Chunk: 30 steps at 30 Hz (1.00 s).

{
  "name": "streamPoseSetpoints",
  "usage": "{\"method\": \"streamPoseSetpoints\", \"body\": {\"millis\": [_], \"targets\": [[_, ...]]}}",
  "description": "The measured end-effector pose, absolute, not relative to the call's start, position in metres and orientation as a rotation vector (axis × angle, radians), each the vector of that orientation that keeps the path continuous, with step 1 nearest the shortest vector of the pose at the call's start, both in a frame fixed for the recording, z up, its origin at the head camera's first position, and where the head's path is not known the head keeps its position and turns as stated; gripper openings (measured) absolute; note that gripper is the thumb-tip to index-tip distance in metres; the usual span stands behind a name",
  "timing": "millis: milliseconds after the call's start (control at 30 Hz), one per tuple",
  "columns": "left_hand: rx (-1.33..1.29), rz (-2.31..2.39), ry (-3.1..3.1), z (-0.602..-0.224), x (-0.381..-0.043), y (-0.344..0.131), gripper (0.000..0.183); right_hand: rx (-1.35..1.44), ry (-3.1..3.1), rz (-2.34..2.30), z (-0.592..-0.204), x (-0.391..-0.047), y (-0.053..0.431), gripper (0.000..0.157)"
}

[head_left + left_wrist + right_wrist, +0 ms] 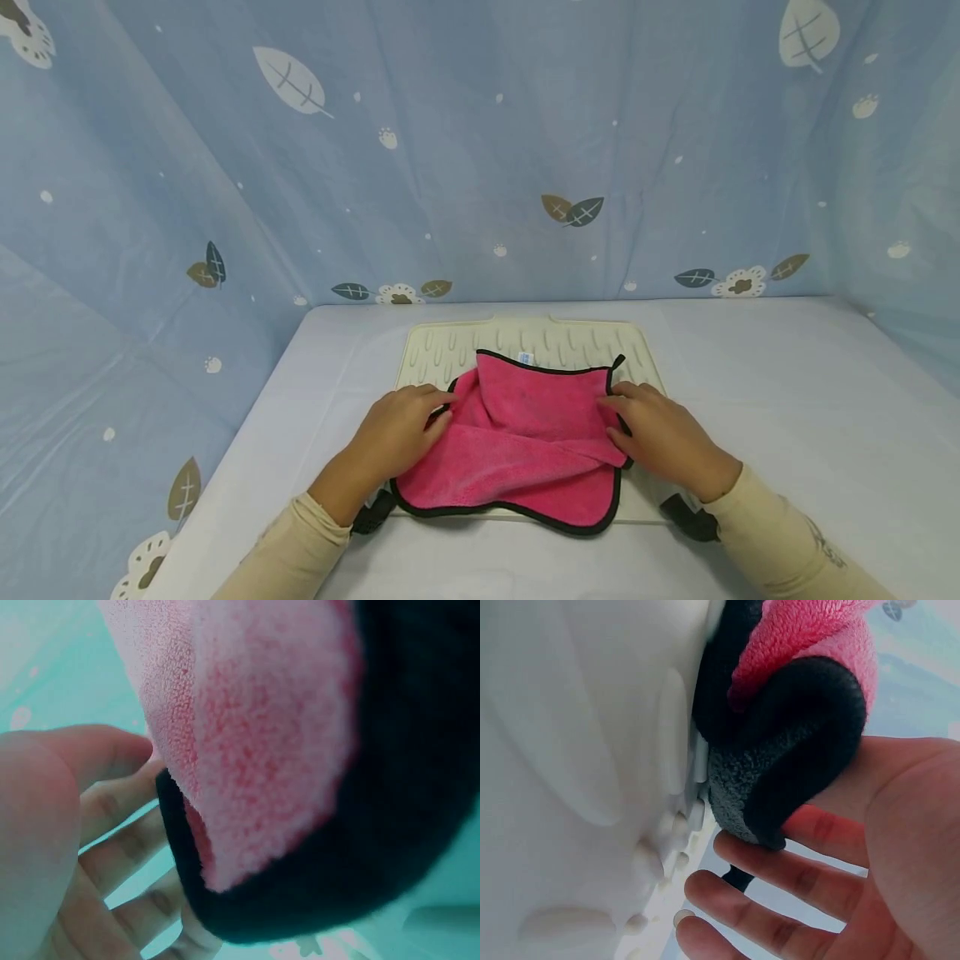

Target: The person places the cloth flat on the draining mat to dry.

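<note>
A pink towel (525, 408) with black edging lies rumpled, its upper part folded over, on a cream ridged mat (442, 350). At its left edge my left hand (401, 429) pinches the cloth between thumb and fingers; in the left wrist view the towel (262, 750) hides some fingertips. The right hand (663, 433) grips the opposite edge. Up close in the right wrist view, the towel's grey underside (735, 784) shows at a curled edge, with the thumb partly hidden behind it. A black hanging loop (618, 362) sticks out at the upper right corner.
The mat rests on a table with a white cover (787, 400). Behind and at the sides hangs a blue curtain (480, 167) with leaf prints. A small white label (526, 358) shows at the towel's far edge. Black straps (688, 518) circle the wrists.
</note>
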<state>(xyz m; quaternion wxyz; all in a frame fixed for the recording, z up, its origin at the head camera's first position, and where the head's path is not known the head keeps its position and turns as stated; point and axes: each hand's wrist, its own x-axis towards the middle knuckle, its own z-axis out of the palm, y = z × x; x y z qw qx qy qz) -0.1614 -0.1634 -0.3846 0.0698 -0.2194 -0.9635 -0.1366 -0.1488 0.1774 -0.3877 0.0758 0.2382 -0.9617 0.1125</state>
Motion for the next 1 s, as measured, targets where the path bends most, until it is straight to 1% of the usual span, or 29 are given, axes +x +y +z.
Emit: {"method": "streamPoseSetpoints", "body": {"millis": [300, 500, 600, 733, 867, 1000], "targets": [[-0.553, -0.329, -2.737, -0.3836, -0.1622, -0.1648, 0.009, 0.698, -2.875, 0.306, -0.3882, -0.1502, 0.1806, 0.026], [-0.528, -0.329, -2.722, -0.3842, -0.1626, -0.1655, 0.008, 0.690, -2.912, 0.319, -0.3891, -0.1520, 0.1815, 0.019], [-0.525, -0.342, -2.790, -0.3856, -0.1624, -0.1650, 0.013, 0.690, -2.924, 0.325, -0.3902, -0.1524, 0.1818, 0.017], [-0.547, -0.320, -2.899, -0.3879, -0.1623, -0.1644, 0.029, 0.692, -2.915, 0.325, -0.3904, -0.1528, 0.1818, 0.017], [-0.608, -0.283, -2.972, -0.3887, -0.1608, -0.1647, 0.046, 0.706, -2.913, 0.324, -0.3897, -0.1520, 0.1815, 0.025], [-0.638, -0.268, -2.999, -0.3872, -0.1594, -0.1653, 0.053, 0.706, -2.911, 0.310, -0.3898, -0.1512, 0.1820, 0.035]]}}
